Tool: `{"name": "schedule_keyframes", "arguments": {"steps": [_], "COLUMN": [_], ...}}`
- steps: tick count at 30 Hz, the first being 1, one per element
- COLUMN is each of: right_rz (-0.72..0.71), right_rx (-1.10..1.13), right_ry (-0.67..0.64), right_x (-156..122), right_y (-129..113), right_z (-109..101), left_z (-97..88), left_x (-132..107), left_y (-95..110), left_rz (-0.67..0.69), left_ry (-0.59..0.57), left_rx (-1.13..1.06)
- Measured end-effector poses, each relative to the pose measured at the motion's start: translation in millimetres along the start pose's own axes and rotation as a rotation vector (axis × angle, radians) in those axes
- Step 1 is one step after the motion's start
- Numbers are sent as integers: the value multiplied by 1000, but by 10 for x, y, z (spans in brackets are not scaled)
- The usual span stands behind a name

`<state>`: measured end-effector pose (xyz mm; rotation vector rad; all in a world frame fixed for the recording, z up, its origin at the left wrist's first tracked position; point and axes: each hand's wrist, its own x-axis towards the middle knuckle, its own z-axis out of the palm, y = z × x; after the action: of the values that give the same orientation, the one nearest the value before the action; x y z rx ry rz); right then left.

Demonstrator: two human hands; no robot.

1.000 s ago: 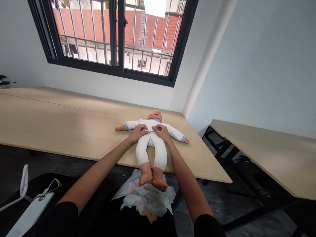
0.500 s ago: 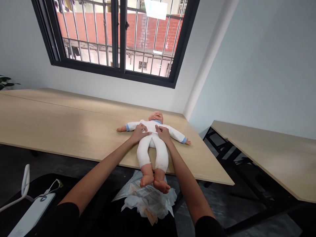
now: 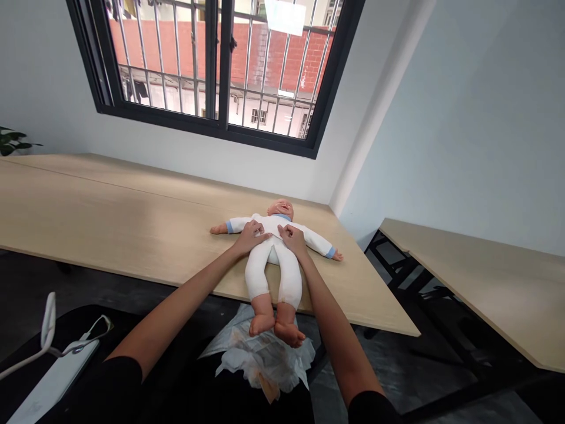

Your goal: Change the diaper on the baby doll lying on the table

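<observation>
A baby doll (image 3: 287, 282) lies on its back on the wooden table (image 3: 132, 206), head toward the window and feet hanging past the near edge. It wears a white top (image 3: 274, 224) with blue collar and cuffs, and its legs are white down to the ankles. At the doll's waist, my left hand (image 3: 251, 237) is closed, fingers curled and thumb pointing inward on the top's lower edge. My right hand (image 3: 292, 239) is also closed there, pinching the other side of that edge. The fabric between the fingers is mostly hidden.
Crumpled whitish tissues or pads (image 3: 265, 362) lie on my lap below the doll's feet. A white power bank (image 3: 57, 383) with a cable rests at lower left. A second table (image 3: 485, 271) stands right, past a gap. A barred window (image 3: 220, 65) is ahead.
The view has shifted slightly. Both hands stay at the doll's waist, with only a very small movement of the fingers on the top's edge.
</observation>
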<state>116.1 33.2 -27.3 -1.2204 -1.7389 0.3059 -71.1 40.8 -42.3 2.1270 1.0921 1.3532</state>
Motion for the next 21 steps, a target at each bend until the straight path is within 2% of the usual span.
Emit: {"name": "schedule_keyframes", "arguments": {"steps": [6,10,16,21], "right_rz": [-17,-45,164,268], "right_rx": [8,-78,-169,-167], "right_ry": [7,136,356,390], "right_x": [-4,18,43,38], "right_y": [-2,22,164,261], "right_z": [18,18,-25,-10], "left_z": [-13,21,18,3], "left_x": [10,37,37,16], "left_y": [47,-3,-133,-194], "left_rz": [-41,-86,-242,-275], "left_ry": [49,85,216,190], "left_rx": [-112,-250,-342,-354]}}
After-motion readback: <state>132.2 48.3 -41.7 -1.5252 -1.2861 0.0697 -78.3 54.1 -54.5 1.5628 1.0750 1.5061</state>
